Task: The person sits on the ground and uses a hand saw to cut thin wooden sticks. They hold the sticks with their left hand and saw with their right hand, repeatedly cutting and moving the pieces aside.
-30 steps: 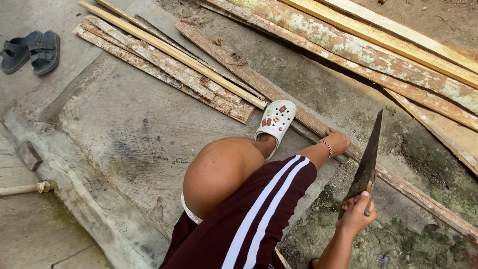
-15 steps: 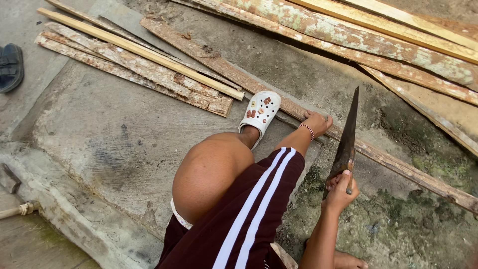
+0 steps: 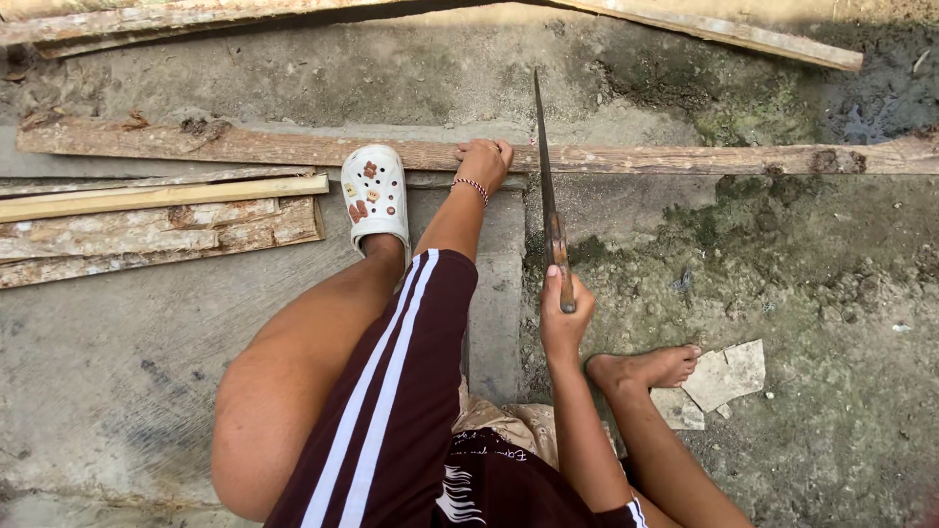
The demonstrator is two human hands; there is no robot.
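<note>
Nearest us, our right hand [image 3: 565,323] is wrapped tight round the handle of a machete [image 3: 548,191], its long blade running forward from the hand, edge down over the plank [image 3: 626,156]. The blade looks stiff, heavy and rusty, safe to grip only at the handle. Ahead and to the left, our left hand [image 3: 482,161] lies on the plank, fingers curled over it, pinning it to the ground [image 3: 147,323]. The plank is long, rough and splintery, probably light but springy. Left of that hand, our clog [image 3: 375,196] touches the plank's near edge.
</note>
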